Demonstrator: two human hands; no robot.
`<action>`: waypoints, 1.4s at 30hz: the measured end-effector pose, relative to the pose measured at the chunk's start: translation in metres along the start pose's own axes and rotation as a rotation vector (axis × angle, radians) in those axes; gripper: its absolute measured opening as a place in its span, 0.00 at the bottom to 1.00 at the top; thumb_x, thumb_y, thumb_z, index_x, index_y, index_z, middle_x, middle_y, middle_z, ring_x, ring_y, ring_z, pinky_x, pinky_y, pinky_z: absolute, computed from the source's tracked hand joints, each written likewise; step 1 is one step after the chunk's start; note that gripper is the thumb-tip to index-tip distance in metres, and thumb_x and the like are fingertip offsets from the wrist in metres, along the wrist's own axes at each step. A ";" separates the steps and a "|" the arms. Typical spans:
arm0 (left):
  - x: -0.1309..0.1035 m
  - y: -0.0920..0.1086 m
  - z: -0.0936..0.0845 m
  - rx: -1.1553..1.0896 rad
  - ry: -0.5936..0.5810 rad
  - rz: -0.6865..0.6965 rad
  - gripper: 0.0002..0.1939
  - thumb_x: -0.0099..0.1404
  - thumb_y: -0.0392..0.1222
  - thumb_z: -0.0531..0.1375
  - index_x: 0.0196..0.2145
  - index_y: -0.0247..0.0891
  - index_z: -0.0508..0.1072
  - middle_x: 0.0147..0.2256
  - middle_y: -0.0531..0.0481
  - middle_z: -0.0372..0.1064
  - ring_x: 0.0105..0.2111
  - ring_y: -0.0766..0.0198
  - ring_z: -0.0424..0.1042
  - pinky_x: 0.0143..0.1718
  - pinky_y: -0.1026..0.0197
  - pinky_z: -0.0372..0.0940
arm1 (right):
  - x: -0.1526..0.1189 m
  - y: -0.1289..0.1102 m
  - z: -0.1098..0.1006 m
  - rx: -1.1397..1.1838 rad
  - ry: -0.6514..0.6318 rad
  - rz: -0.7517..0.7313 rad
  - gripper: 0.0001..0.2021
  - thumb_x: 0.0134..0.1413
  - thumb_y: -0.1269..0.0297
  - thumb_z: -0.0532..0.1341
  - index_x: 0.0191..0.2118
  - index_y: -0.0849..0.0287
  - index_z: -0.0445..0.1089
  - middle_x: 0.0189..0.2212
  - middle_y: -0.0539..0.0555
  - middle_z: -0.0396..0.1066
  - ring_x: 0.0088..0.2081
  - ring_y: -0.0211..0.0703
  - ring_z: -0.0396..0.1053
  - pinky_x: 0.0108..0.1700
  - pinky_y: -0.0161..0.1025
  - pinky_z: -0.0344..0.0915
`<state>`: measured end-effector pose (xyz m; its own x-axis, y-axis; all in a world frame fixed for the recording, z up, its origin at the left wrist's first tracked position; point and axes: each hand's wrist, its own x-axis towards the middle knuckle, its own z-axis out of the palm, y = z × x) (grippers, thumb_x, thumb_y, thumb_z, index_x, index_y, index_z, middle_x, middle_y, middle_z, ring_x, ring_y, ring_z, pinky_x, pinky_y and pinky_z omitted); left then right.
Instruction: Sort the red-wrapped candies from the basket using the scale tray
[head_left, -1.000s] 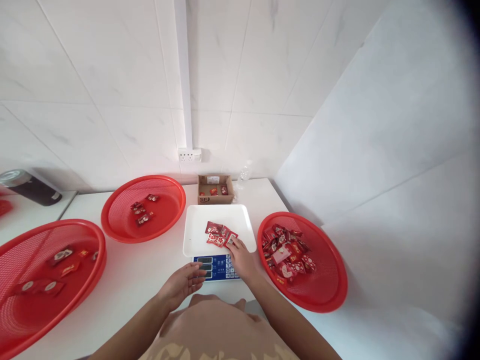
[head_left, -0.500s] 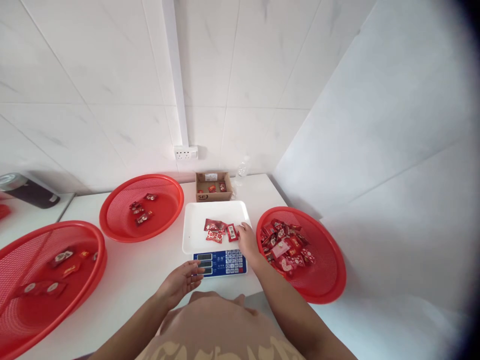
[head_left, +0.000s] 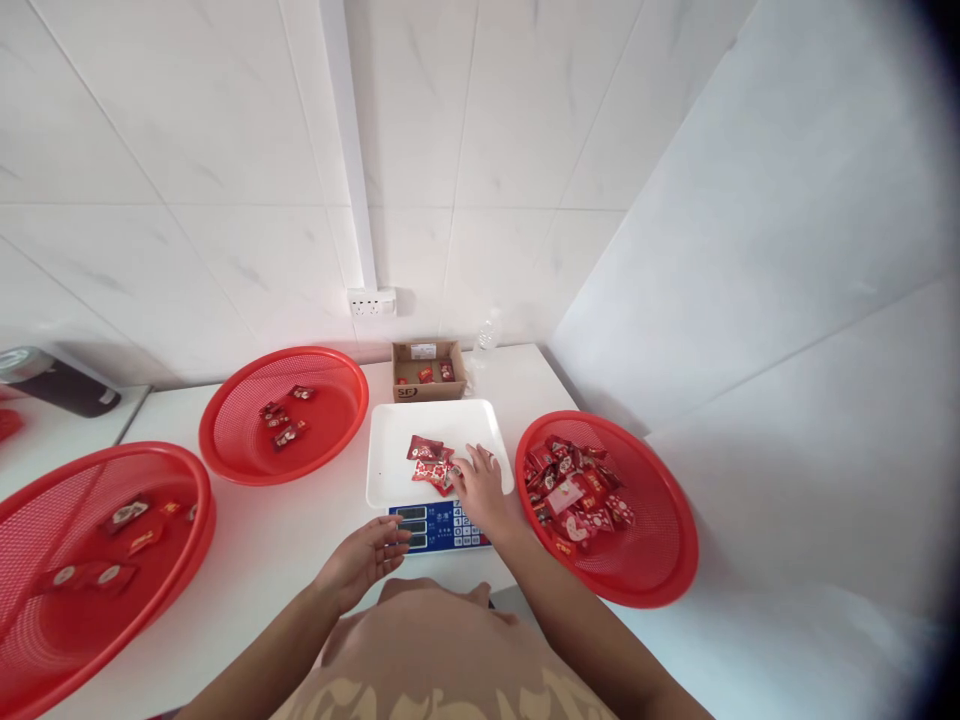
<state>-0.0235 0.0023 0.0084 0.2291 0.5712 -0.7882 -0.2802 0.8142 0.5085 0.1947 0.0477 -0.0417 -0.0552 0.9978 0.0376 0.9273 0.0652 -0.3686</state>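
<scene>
Several red-wrapped packets (head_left: 426,449) lie in a small overlapping pile on the white pan (head_left: 390,480) of a digital scale. My right hand (head_left: 481,490) is over the pan, fingers apart, its fingertips touching the right side of the pile. Part of that side is hidden by the fingers. My left hand (head_left: 364,560) hovers by the left end of the scale's blue keypad panel (head_left: 435,535), loosely curled with fingers apart and holding nothing.
At the right stands a red basket (head_left: 675,540) heaped with similar packets. Two red baskets, one farther back (head_left: 337,445) and one nearer (head_left: 191,570), hold a few packets on the left. Behind the scale are a cardboard box (head_left: 427,393) and a clear bottle (head_left: 489,330).
My right hand has moved left across the pan onto the packets. The packet nearest it has shifted left against the pile. My left hand has barely moved.
</scene>
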 end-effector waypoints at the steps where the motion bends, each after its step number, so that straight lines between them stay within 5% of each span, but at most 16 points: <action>1: 0.001 0.000 0.001 0.001 0.000 -0.002 0.09 0.61 0.39 0.59 0.40 0.36 0.68 0.32 0.48 0.73 0.30 0.66 0.73 0.34 0.64 0.67 | 0.003 -0.002 0.000 -0.008 -0.004 -0.025 0.18 0.62 0.59 0.48 0.53 0.54 0.66 0.62 0.58 0.54 0.64 0.56 0.44 0.60 0.59 0.43; 10: -0.001 0.004 0.003 -0.008 0.006 -0.003 0.08 0.62 0.38 0.59 0.40 0.36 0.67 0.32 0.48 0.73 0.29 0.67 0.73 0.33 0.65 0.67 | 0.020 0.010 -0.008 -0.043 -0.078 0.040 0.20 0.62 0.56 0.48 0.58 0.49 0.62 0.65 0.58 0.48 0.66 0.58 0.39 0.60 0.64 0.41; 15: 0.001 0.003 0.002 0.005 0.016 -0.013 0.07 0.63 0.38 0.57 0.40 0.35 0.68 0.31 0.48 0.73 0.28 0.67 0.73 0.33 0.64 0.67 | 0.010 0.011 -0.009 -0.024 -0.139 -0.125 0.20 0.62 0.51 0.47 0.57 0.43 0.63 0.65 0.53 0.47 0.66 0.57 0.38 0.60 0.64 0.38; 19: 0.004 0.003 0.006 0.023 0.012 -0.023 0.07 0.63 0.37 0.57 0.40 0.34 0.68 0.31 0.47 0.73 0.28 0.67 0.73 0.32 0.65 0.67 | 0.013 0.011 -0.008 -0.003 -0.107 -0.044 0.23 0.61 0.50 0.48 0.59 0.46 0.59 0.65 0.55 0.46 0.66 0.59 0.38 0.60 0.64 0.41; 23: 0.004 0.005 0.006 0.038 0.018 -0.014 0.08 0.63 0.37 0.58 0.41 0.35 0.68 0.32 0.47 0.73 0.29 0.66 0.74 0.33 0.64 0.68 | 0.016 0.050 -0.018 0.056 0.102 0.063 0.23 0.61 0.57 0.48 0.60 0.53 0.58 0.63 0.58 0.52 0.64 0.52 0.46 0.61 0.53 0.47; 26: 0.004 0.005 0.002 0.039 0.030 -0.015 0.08 0.62 0.36 0.58 0.41 0.35 0.68 0.33 0.46 0.73 0.29 0.66 0.74 0.34 0.64 0.69 | 0.001 0.099 -0.023 0.100 0.197 0.341 0.24 0.61 0.62 0.46 0.61 0.62 0.55 0.61 0.63 0.55 0.62 0.48 0.50 0.62 0.47 0.48; 29: 0.004 0.004 -0.003 0.032 0.044 -0.013 0.08 0.63 0.35 0.58 0.41 0.35 0.69 0.33 0.46 0.73 0.29 0.66 0.74 0.34 0.64 0.69 | -0.027 0.143 -0.017 0.074 -0.037 0.635 0.30 0.57 0.57 0.52 0.63 0.61 0.51 0.64 0.65 0.46 0.64 0.55 0.44 0.60 0.53 0.48; 31: 0.003 0.004 -0.004 0.029 0.057 -0.022 0.08 0.63 0.35 0.57 0.41 0.35 0.69 0.33 0.46 0.73 0.30 0.66 0.74 0.34 0.64 0.69 | -0.046 0.163 -0.011 0.039 -0.225 0.678 0.33 0.53 0.54 0.57 0.63 0.54 0.51 0.66 0.61 0.40 0.66 0.59 0.39 0.59 0.57 0.47; 33: 0.004 0.005 -0.003 0.032 0.063 -0.031 0.08 0.63 0.35 0.57 0.41 0.34 0.69 0.34 0.46 0.73 0.30 0.66 0.74 0.35 0.64 0.70 | -0.059 0.174 -0.008 -0.030 -0.257 0.664 0.31 0.52 0.54 0.57 0.62 0.53 0.54 0.66 0.59 0.41 0.66 0.57 0.38 0.60 0.54 0.47; 37: 0.006 0.009 0.000 0.048 0.072 -0.030 0.08 0.63 0.35 0.58 0.42 0.35 0.69 0.34 0.46 0.73 0.30 0.66 0.74 0.34 0.64 0.70 | -0.064 0.185 -0.016 -0.141 -0.171 0.714 0.19 0.54 0.63 0.54 0.52 0.60 0.67 0.59 0.61 0.57 0.60 0.51 0.53 0.58 0.44 0.52; 42: 0.009 0.011 0.006 0.050 0.071 -0.030 0.10 0.61 0.35 0.59 0.42 0.35 0.68 0.34 0.46 0.73 0.30 0.66 0.74 0.34 0.64 0.69 | -0.046 0.185 -0.025 -0.169 -0.140 0.756 0.23 0.56 0.63 0.51 0.58 0.55 0.60 0.58 0.60 0.58 0.58 0.53 0.56 0.54 0.50 0.55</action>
<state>-0.0194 0.0166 0.0090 0.1695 0.5392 -0.8249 -0.2273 0.8358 0.4997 0.3783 0.0138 -0.0884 0.5774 0.7637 -0.2885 0.7749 -0.6240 -0.1009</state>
